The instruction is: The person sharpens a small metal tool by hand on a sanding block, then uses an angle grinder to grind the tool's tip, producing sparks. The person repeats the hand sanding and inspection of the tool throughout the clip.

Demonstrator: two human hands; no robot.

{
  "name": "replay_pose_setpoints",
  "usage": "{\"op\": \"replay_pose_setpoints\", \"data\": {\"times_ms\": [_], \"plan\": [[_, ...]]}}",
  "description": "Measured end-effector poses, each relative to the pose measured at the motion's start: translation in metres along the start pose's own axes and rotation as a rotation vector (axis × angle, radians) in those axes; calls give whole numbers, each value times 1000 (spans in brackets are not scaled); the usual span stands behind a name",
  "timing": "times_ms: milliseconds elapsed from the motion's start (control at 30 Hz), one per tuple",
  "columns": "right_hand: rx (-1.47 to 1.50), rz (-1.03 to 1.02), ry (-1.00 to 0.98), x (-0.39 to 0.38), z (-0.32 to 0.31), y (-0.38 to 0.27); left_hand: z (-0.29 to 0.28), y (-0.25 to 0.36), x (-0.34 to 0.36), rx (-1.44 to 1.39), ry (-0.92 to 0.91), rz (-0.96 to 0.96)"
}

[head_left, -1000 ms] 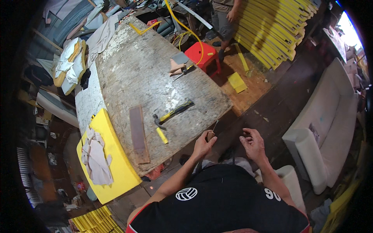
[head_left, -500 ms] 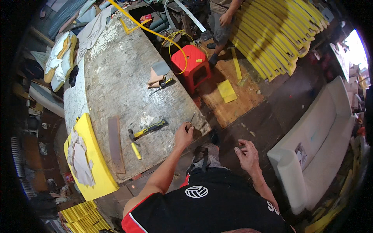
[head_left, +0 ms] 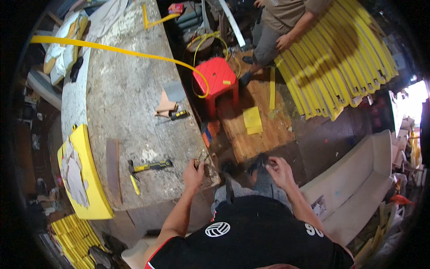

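Over the front right corner of the worktable (head_left: 134,76), my left hand (head_left: 193,175) is closed in a pinch. A small thin thing seems to be at its fingertips, too small to name. My right hand (head_left: 281,174) hangs beyond the table edge above my legs, thumb and fingers brought together. Whatever it may hold cannot be made out against the dark shoe behind. Left of my left hand lies a black and yellow claw hammer (head_left: 152,166), and beside its head a short yellow stick-like tool (head_left: 135,184). A brown strip (head_left: 113,170) lies further left.
A screwdriver (head_left: 180,115) lies by leather scraps (head_left: 165,105). A yellow hose (head_left: 121,52) arches over the table to a red stool (head_left: 216,71). Yellow foam (head_left: 96,179) leans at the left. Another person (head_left: 286,27) stands beside yellow strips (head_left: 331,67). A pale sofa body (head_left: 354,175) sits right.
The view has shifted, so the table and tools appear further left. My right hand's fingers have closed from apart to a pinch. The other person shows more fully.
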State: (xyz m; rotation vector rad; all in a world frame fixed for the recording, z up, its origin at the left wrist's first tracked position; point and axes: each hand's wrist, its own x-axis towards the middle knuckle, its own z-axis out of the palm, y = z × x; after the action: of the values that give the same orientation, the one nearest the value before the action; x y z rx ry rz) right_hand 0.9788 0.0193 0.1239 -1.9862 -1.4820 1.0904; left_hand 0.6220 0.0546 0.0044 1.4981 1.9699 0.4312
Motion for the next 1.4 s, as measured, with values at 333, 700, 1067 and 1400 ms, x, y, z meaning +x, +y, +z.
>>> {"op": "replay_pose_setpoints", "data": {"times_ms": [333, 700, 1067, 1400], "plan": [[29, -182, -269, 164, -70, 41, 36, 68, -4, 34, 208, -132], [-82, -397, -335, 295, -132, 23, 12, 309, 27, -539, 284, -169], [-121, -521, -608, 325, -88, -84, -39, 340, 113, -656, 313, -217], [194, -541, -484, 383, -72, -214, -81, 324, 240, -718, 263, 54]]}}
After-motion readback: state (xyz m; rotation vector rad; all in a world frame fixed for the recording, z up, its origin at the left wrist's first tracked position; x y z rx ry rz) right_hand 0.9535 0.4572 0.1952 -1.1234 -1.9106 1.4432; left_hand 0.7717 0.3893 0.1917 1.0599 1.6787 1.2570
